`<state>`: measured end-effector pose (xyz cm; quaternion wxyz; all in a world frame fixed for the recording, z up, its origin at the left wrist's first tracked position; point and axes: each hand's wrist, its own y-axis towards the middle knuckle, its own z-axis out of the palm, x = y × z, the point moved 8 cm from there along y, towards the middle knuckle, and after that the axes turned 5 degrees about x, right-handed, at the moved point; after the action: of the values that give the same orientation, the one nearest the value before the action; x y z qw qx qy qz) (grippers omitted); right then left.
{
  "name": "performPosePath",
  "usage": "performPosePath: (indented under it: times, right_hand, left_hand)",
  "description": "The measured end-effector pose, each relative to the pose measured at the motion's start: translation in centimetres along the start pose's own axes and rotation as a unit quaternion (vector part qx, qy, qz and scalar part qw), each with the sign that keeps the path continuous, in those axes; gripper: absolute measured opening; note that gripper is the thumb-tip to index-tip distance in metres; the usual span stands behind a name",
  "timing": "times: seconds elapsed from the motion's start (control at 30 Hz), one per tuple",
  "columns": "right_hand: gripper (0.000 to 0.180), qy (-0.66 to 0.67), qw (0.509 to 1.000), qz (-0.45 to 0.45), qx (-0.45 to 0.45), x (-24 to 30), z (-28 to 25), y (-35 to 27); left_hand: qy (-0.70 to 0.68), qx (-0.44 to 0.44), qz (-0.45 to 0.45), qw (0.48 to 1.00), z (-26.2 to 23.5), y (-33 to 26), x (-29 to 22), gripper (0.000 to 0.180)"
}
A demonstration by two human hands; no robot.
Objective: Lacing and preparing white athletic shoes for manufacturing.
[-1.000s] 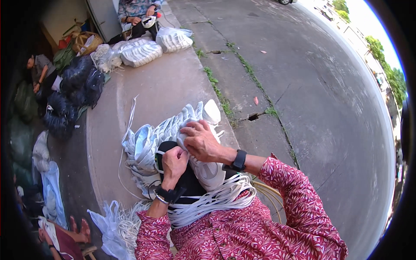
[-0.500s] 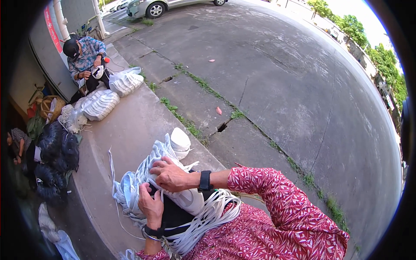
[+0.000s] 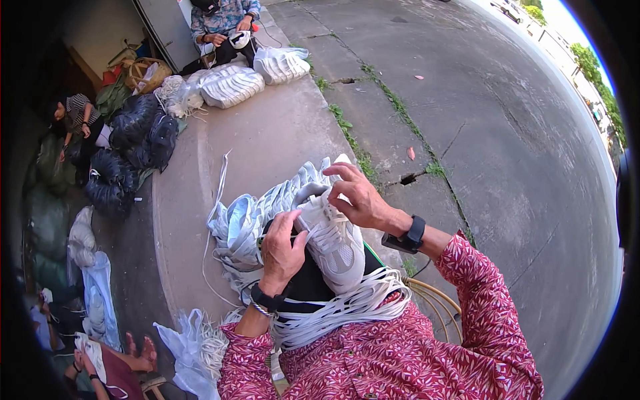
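Note:
A white and grey sneaker point(image 3: 341, 257) rests on my lap, toe toward me, with white lacing across its front. At the sneaker's left side, my left hand point(image 3: 283, 257) has bent fingers against the upper near the collar. My right hand point(image 3: 360, 197) is curled above the tongue and top eyelets, thumb and forefinger drawn together at the white shoelace; its exact grip is partly hidden. Across my lap lies a thick bundle of loose white shoelaces point(image 3: 340, 313). Just beyond my left hand is a row of pale shoes point(image 3: 287, 197) in clear plastic.
Wrapped shoes point(image 3: 233, 85) lie ahead, by a seated person point(image 3: 223, 30) handling a shoe. Black bags point(image 3: 137, 137) are piled at the left, near another person point(image 3: 80, 123). Further people sit at lower left. A weedy crack point(image 3: 393, 100) runs through the concrete at the right.
My view has swung left and down. The sneaker now shows clearly between my hands, toe toward me. My right hand has moved off the shoe pile to its tongue.

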<state>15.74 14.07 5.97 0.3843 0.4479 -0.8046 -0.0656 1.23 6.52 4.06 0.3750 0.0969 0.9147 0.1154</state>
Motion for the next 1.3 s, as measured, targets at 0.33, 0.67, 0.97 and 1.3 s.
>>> performPosePath:
  times: [0.33, 0.67, 0.97, 1.3]
  right_hand:
    - [0.037, 0.025, 0.962, 0.169, 0.211, -0.9, 0.9, -0.1]
    - [0.034, -0.063, 0.918, 0.091, 0.380, -0.5, 3.6, 1.8]
    - [0.027, -0.041, 0.952, 0.038, 0.300, -0.2, 2.6, 1.0]
    - [0.017, 0.006, 0.960, 0.045, 0.275, -0.3, 1.9, 0.3]
  left_hand:
    - [-0.169, 0.033, -0.075, 0.982, 2.4, 0.7, -0.1, 0.011]
    - [-0.262, 0.136, -0.068, 0.953, 6.7, -0.9, -5.1, 0.009]
    - [-0.156, 0.014, -0.163, 0.974, 5.5, 2.3, 2.5, 0.013]
    - [0.134, 0.169, -0.138, 0.967, 4.3, 3.2, 0.0, 0.012]
